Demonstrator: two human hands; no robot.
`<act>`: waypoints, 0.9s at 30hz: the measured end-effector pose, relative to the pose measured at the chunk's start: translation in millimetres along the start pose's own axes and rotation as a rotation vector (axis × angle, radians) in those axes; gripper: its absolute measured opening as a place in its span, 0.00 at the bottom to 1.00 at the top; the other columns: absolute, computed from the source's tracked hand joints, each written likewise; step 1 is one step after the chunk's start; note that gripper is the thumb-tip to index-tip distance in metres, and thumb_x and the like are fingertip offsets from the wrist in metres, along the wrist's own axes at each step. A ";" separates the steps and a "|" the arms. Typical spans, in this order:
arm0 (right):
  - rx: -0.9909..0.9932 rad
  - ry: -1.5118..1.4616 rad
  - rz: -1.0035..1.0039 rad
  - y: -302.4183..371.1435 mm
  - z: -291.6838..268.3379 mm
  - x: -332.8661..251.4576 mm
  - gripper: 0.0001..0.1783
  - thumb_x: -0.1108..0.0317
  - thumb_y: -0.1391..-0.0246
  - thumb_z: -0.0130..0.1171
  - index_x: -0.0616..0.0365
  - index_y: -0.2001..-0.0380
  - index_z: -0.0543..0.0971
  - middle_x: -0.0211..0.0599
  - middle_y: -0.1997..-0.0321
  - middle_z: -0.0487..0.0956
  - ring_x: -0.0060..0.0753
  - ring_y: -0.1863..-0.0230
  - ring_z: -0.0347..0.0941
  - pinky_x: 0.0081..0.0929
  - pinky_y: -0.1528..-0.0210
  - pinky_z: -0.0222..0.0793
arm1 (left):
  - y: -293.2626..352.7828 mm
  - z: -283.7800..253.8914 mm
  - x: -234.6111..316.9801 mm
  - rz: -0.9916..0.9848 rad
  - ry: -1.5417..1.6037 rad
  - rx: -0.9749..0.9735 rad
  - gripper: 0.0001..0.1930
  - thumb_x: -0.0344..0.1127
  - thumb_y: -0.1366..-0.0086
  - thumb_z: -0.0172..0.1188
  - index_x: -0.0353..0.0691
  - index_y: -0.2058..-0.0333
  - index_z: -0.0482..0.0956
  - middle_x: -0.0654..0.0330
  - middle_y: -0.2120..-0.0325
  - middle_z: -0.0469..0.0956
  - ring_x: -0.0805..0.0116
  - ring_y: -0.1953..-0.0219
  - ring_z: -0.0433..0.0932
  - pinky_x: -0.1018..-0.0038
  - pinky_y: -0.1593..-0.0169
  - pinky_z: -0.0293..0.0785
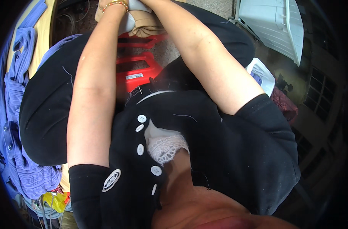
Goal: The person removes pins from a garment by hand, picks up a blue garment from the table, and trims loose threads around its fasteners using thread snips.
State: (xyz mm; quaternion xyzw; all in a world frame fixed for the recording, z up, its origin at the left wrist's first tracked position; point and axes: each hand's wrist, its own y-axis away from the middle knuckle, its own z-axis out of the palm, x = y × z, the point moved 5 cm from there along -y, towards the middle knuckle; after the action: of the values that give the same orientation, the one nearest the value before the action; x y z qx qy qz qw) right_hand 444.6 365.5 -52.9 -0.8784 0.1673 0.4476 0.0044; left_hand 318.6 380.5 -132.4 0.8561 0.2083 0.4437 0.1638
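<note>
Head view: both forearms reach to the top edge, where the left hand (105, 7) and right hand (145, 3) meet beige cloth (145, 23) above a red stool (137, 68). Fingers cropped; grip cannot be told. Cloth may slip unseen.

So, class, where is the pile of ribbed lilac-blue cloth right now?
In the head view the pile of ribbed lilac-blue cloth lies along the person's left side, beside the black-clad left knee and against a pale wooden board.

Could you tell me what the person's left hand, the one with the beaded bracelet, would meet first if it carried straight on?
Probably the beige fabric bundle: the left hand already seems to touch it at the picture's top edge.
</note>
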 end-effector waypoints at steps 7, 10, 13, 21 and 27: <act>-0.064 0.256 -0.198 -1.1 3.4 -2.8 0.37 0.53 0.40 0.45 0.41 0.31 0.47 0.59 0.50 0.75 0.59 0.47 0.70 0.46 0.45 0.63 | -6.3 13.3 -5.9 0.075 -0.129 0.035 0.33 0.54 0.29 0.23 0.39 0.46 0.72 0.45 0.53 0.77 0.52 0.49 0.76 0.65 0.43 0.67; -0.057 0.229 -0.247 0.6 8.4 -9.8 0.36 0.52 0.40 0.44 0.40 0.31 0.47 0.60 0.50 0.75 0.60 0.48 0.71 0.47 0.45 0.63 | -20.3 13.6 -14.5 0.051 -0.140 0.018 0.35 0.54 0.28 0.24 0.31 0.47 0.72 0.42 0.54 0.77 0.52 0.49 0.76 0.65 0.43 0.66; -0.091 0.265 -0.171 -2.6 5.6 -12.6 0.35 0.52 0.40 0.43 0.41 0.31 0.47 0.60 0.49 0.74 0.60 0.47 0.70 0.47 0.44 0.63 | -14.1 14.3 -7.6 0.108 -0.085 0.030 0.30 0.51 0.28 0.28 0.35 0.47 0.72 0.44 0.55 0.78 0.53 0.51 0.77 0.66 0.46 0.69; -0.146 0.142 -0.064 11.3 13.0 -33.7 0.34 0.42 0.38 0.32 0.45 0.33 0.55 0.58 0.45 0.73 0.56 0.43 0.68 0.43 0.40 0.58 | -18.4 10.3 -11.8 0.297 -0.614 0.029 0.32 0.48 0.39 0.54 0.26 0.45 0.61 0.41 0.55 0.75 0.54 0.56 0.80 0.58 0.59 0.78; -0.034 0.576 0.129 -26.8 20.2 54.7 0.44 0.36 0.50 0.53 0.70 0.48 0.65 0.59 0.53 0.77 0.52 0.48 0.74 0.41 0.45 0.68 | -3.9 19.6 6.2 0.303 -0.586 0.002 0.34 0.47 0.39 0.54 0.25 0.44 0.60 0.39 0.56 0.75 0.51 0.55 0.80 0.57 0.59 0.78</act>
State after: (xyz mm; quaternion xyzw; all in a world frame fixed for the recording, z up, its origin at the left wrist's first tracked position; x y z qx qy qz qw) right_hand 466.5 378.2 -111.9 -0.9568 0.2096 0.1822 -0.0862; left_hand 337.2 385.1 -140.8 0.9687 0.0232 0.1976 0.1482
